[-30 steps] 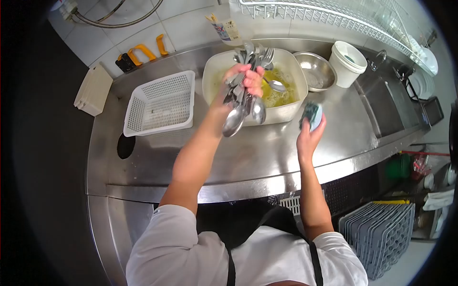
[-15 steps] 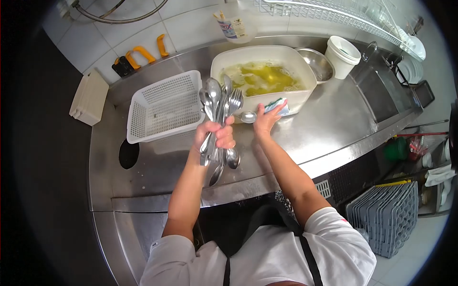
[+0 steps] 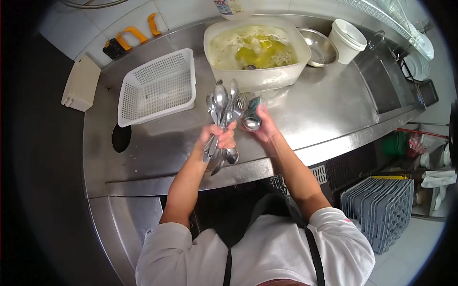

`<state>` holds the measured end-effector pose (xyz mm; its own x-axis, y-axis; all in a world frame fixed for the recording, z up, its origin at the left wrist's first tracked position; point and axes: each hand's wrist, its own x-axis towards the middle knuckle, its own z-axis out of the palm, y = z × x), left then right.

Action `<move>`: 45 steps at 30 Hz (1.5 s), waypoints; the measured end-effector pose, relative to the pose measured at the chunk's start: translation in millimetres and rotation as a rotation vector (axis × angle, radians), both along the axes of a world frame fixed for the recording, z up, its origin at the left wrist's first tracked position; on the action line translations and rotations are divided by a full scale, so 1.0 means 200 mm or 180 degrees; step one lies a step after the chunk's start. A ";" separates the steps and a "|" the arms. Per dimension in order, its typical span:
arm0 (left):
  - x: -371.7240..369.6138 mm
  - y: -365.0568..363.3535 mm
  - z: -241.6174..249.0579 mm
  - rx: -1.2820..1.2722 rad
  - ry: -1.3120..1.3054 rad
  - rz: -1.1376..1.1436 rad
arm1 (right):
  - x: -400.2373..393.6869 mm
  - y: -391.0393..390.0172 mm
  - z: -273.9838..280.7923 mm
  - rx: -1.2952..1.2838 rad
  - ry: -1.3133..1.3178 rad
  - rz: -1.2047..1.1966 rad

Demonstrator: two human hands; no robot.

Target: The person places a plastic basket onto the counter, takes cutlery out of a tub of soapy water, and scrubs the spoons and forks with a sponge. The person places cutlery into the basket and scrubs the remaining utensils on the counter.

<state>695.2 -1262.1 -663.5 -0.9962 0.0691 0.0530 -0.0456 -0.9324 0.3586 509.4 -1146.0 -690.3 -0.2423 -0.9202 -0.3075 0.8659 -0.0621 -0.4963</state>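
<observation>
A bundle of spoons and forks [image 3: 221, 97] stands up out of my left hand [image 3: 218, 135], whose fingers are wrapped round the handles. Some spoon bowls hang below that fist. Close by on the right, my right hand [image 3: 267, 127] holds a dark green sponge [image 3: 253, 108] against the bundle, beside one spoon bowl [image 3: 251, 124]. Both hands are over the steel counter, in front of a white tub [image 3: 257, 78] of foamy yellow-green liquid. Something metallic pokes out of the liquid near the tub's front wall.
On the left lies a white perforated basket [image 3: 157, 114]. A steel bowl [image 3: 318, 47] and a white bucket [image 3: 347, 40] stand right of the tub. Orange-handled tools [image 3: 131, 38] are on the wall. Grey racks [image 3: 377, 209] stand on the floor at right.
My right hand has moved from the tub's front wall toward the bundle, bringing the sponge beside the cutlery. The view has shifted, so the counter objects sit higher in the frame.
</observation>
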 end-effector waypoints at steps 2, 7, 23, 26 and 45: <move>-0.04 0.01 0.00 -0.0173 -0.0141 -0.0059 | 0.05 0.04 0.00 0.0067 0.0387 0.0066; -0.05 -0.02 0.04 -0.0897 -0.1085 0.0018 | -0.10 0.12 -0.07 0.0498 0.1606 -0.0040; -0.17 0.06 -0.19 -0.6011 -0.2755 0.0600 | -0.29 0.23 0.06 0.0876 0.3103 -0.0681; -0.19 0.15 -0.26 -0.6245 -0.2557 0.1054 | -0.19 0.20 0.17 0.0942 0.4414 -0.0444; -0.05 0.41 -0.24 -0.7819 -0.2406 0.0709 | -0.06 -0.36 -0.07 -0.0450 0.7137 -0.0042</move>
<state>684.6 -1180.7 -712.2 -0.8085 -0.5821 -0.0868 -0.5856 0.7808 0.2179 496.5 -1218.0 -703.4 0.0000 -0.9006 0.4347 -0.9168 -0.1736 -0.3595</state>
